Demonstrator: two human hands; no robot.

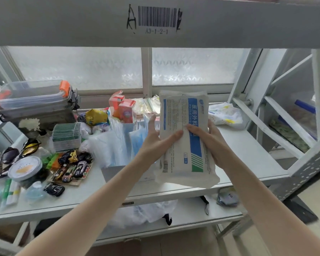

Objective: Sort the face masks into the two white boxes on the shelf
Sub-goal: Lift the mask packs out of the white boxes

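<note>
Here two hands, left hand and right hand, grip one mask pack

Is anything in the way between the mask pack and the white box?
Nothing visible. Both hands, left and right, hold the mask pack just above and right of the white box, which already holds blue masks.

Two hands, one mask pack, two orange cartons, one round tub
</note>
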